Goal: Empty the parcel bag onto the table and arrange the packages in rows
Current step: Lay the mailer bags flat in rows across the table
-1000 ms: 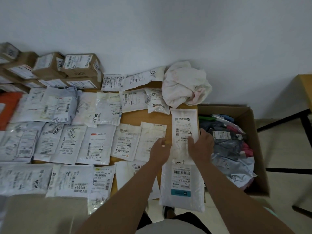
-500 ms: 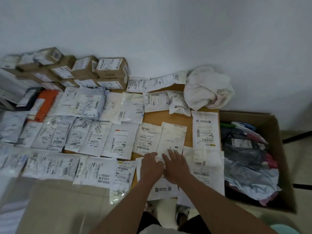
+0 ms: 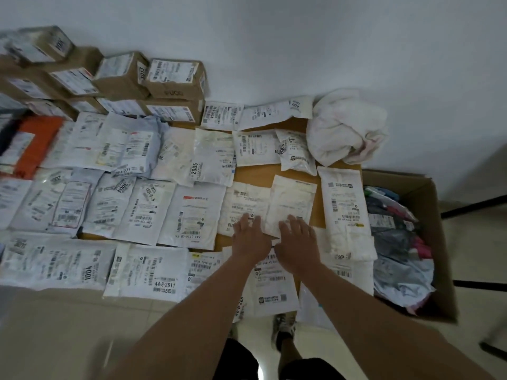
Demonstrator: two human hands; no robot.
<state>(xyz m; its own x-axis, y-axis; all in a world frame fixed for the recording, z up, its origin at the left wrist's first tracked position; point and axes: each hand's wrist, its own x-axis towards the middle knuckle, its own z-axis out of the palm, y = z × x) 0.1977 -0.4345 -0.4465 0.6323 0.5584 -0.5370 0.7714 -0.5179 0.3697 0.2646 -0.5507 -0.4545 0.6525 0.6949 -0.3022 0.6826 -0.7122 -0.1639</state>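
Observation:
White mailer packages lie in rows across the wooden table (image 3: 255, 175). My left hand (image 3: 251, 237) lies flat, fingers straight, on the near edge of a white mailer (image 3: 242, 204). My right hand (image 3: 297, 242) lies flat beside it, pressing the lower end of the neighbouring white mailer (image 3: 292, 201). Under my wrists sits another mailer (image 3: 274, 286) that hangs over the table's front edge. A long white package (image 3: 343, 209) lies to the right of my hands. The crumpled white parcel bag (image 3: 345, 127) rests at the table's back right corner.
Brown cardboard boxes (image 3: 172, 78) are stacked at the back left against the wall. An open carton (image 3: 428, 193) with several coloured bags stands on the floor right of the table. An orange package (image 3: 35, 141) lies far left. My shoes (image 3: 282, 329) show below the table edge.
Both hands left the long package at the right and came left together onto the two mailers in the middle row. The camera view shifted left.

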